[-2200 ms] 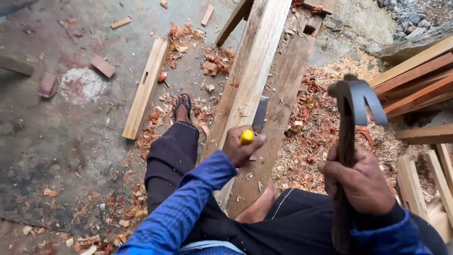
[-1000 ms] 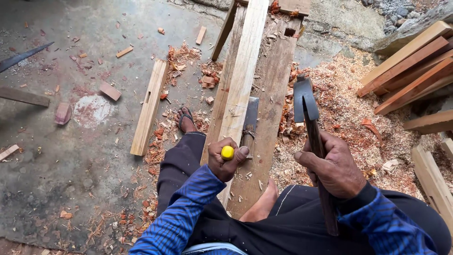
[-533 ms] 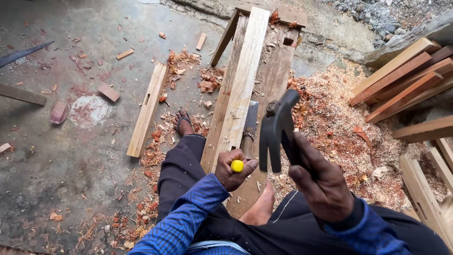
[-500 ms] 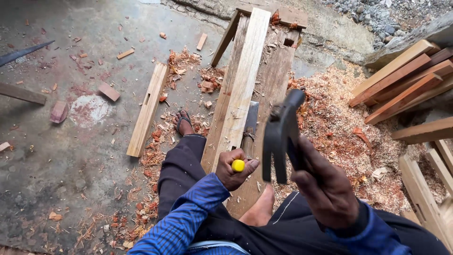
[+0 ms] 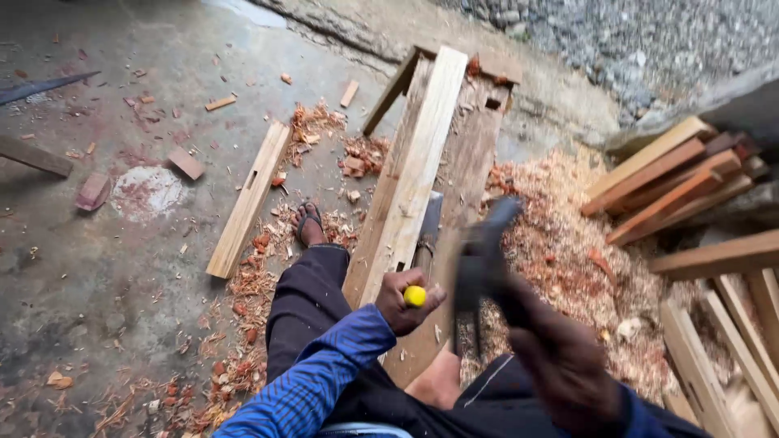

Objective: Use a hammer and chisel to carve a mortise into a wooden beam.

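On a stained concrete floor (image 5: 97, 268) strewn with reddish wood shavings (image 5: 568, 259), the left hand (image 5: 406, 302) grips a yellow-capped chisel (image 5: 415, 295) against the pale long wooden plank (image 5: 414, 174). The right hand (image 5: 560, 357), fingers wrapped around the dark metal hammer (image 5: 483, 251), has swung lower, blurred, nearer the chisel.

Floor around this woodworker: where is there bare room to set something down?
Bare concrete floor lies left of the loose slat, below the pale patch. It is crowded right of the plank: sawdust, then stacked boards. Shavings ring the foot.
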